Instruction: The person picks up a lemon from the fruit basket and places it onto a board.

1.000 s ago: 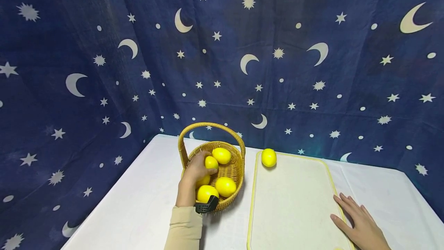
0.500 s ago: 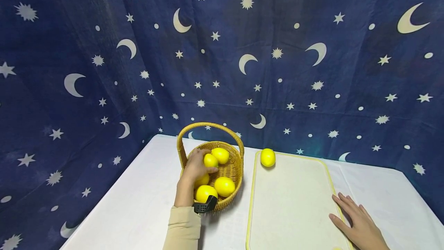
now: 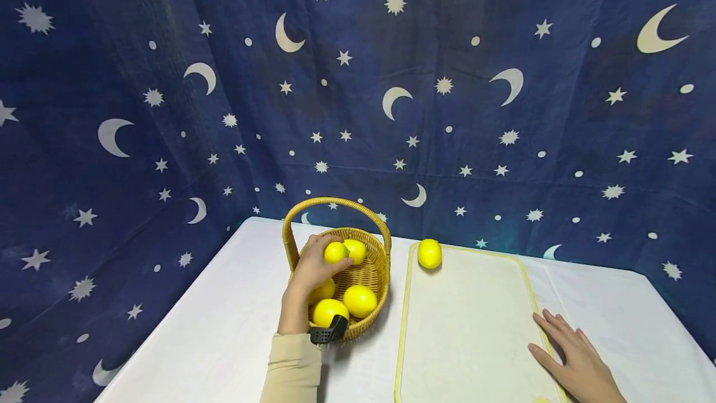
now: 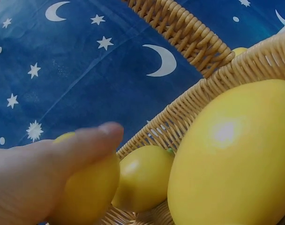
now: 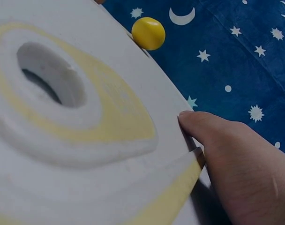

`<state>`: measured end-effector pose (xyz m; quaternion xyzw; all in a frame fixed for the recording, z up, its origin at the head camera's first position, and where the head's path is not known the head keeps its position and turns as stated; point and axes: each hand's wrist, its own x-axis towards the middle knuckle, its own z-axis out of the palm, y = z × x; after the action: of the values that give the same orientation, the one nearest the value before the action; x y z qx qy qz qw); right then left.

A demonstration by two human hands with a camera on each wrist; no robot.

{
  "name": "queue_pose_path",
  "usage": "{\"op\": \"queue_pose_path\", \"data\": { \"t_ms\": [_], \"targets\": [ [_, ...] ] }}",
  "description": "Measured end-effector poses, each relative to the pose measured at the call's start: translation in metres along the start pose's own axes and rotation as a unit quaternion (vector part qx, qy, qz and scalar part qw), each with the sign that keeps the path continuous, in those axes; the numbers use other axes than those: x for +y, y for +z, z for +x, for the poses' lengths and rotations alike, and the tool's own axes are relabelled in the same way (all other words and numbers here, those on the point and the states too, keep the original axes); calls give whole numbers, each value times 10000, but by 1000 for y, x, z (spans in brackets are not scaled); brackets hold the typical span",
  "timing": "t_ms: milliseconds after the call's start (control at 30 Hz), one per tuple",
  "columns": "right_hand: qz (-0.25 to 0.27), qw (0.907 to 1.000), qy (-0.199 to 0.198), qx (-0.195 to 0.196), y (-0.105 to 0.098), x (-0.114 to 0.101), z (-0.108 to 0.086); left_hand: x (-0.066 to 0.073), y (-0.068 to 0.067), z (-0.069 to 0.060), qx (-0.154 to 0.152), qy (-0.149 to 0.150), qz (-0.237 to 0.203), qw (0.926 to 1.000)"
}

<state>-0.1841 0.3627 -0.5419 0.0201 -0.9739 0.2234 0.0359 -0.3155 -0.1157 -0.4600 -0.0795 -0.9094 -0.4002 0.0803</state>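
In the head view, the left hand [image 3: 314,267] reaches into a wicker basket [image 3: 384,266] and grips a yellow lemon [image 3: 335,252] between thumb and fingers. The left wrist view has the thumb of the left hand [image 4: 53,164] across that lemon [image 4: 88,192], near the basket's wall [image 4: 184,105]. Other lemons [image 3: 360,301] lie around it in the basket. The right hand [image 3: 582,356] rests with spread fingers on the right edge of a white board [image 3: 470,322] with a yellow border; its thumb shows at the board's edge in the right wrist view.
One lemon [image 3: 429,254] sits at the board's back left corner, to the right of the basket. The basket's tall handle [image 3: 335,201] arches above its rim. A white cloth [image 3: 224,316] covers the table, and a dark blue curtain [image 3: 358,111] with moons and stars hangs behind.
The left hand and its lemon have risen slightly and shifted a little toward the back of the basket. The right hand stays at the board's edge. The head view has shifted slightly.
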Motion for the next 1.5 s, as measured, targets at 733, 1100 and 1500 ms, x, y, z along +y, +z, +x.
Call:
{"op": "queue_pose_path", "data": {
  "t_ms": [733,1100,1500],
  "targets": [
    [5,9999,71,-115,0,1,1,5,-8,-2,-572,-13,-1324,9895],
    [49,9998,140,-125,0,-1,1,5,-6,1,-1041,47,-3232,9406],
    [-27,9999,85,-116,1,1,1,6,-12,-1,-1593,671,-2731,9463]
  ]
}}
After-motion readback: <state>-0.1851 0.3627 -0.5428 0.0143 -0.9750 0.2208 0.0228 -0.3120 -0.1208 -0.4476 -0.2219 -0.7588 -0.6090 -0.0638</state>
